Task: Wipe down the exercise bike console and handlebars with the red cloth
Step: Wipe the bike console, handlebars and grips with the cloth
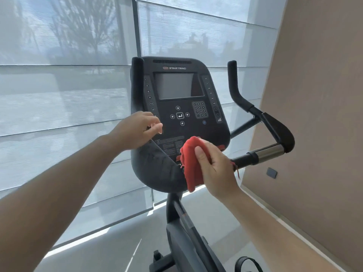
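Note:
The black exercise bike console (176, 107) faces me, with a grey screen, a keypad and arrow buttons. My right hand (215, 165) grips the bunched red cloth (191, 161) and presses it on the console's lower lip. My left hand (137, 130) rests at the console's lower left edge, fingers loosely curled, holding nothing. The right handlebar (275, 132) curves up and back to the right, with a chrome sensor section near the cloth. The left handlebar's tip (137, 65) shows beside the console's top left; the rest is hidden.
A window with translucent grey blinds (68, 95) fills the background. A tan wall (314, 114) stands close on the right, with a small dark plate on it. The bike's frame (186, 232) and a pedal strap (245, 264) are below.

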`<state>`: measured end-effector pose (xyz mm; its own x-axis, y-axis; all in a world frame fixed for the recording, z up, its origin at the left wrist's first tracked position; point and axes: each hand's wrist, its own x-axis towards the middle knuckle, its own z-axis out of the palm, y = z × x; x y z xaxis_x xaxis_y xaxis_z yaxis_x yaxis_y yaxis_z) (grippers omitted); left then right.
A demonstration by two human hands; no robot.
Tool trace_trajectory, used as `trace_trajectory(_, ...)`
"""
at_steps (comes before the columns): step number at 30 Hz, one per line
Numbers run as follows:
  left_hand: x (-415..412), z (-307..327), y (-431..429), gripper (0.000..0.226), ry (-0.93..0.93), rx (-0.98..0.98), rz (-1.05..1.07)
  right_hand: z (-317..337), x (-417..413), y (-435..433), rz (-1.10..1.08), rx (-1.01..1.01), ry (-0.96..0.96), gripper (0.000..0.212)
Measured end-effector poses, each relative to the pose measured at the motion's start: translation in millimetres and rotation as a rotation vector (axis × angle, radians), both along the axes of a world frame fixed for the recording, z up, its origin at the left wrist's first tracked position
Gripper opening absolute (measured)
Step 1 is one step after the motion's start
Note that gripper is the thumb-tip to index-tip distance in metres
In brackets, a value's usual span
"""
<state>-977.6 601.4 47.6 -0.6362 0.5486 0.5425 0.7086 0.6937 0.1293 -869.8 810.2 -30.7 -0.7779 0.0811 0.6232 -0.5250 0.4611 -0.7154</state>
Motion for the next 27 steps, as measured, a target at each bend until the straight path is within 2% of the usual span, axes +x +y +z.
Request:
trace_trajectory(2, -12.6, -0.3, -7.6, 0.044, -0.005, -0.038, -0.03, -6.0, 2.8, -24.4, -0.042, 0.143, 0.009, 0.036)
trace_trajectory(5, -25.7, -5.5, -12.9, 0.049, -0.009, -0.048, -0.073, -14.3, 4.4, -47.3, -0.219, 0.372, 0.041, 0.043)
trace_trajectory(9, -34.3, -24.5, -8.9, 0.061, -0.063, -0.202, -0.123, -15.2, 9.5, -67.0, -0.372, 0.418, -0.022, 0.059)
trace_trajectory(11, -37.7, -30.5, -7.2, 0.063, -0.024, -0.242, -0.1, -18.4, 13.2, -82.3, -0.488, 0.429, -0.07, 0.061)
trace_trajectory(15, -41.1, -33.8, -7.4, 0.055, 0.048, -0.218, -0.101, -27.4, 18.4, -113.6, -0.686, 0.423, -0.139, 0.06)
trace_trajectory(18, -41.0, -34.8, -5.1, 0.053, 0.089, -0.207, -0.129, -14.7, 12.6, -119.9, -0.754, 0.366, -0.186, 0.052)
trace_trajectory(22, -39.1, -35.7, -5.9, 0.052, 0.106, -0.184, -0.146, 6.8, 4.1, -123.6, -0.796, 0.305, -0.364, 0.041)
trace_trajectory(27, -39.3, -37.3, -6.5, 0.051, 0.131, -0.173, -0.174, -8.1, 19.3, -155.1, -0.815, 0.25, -0.217, 0.037)
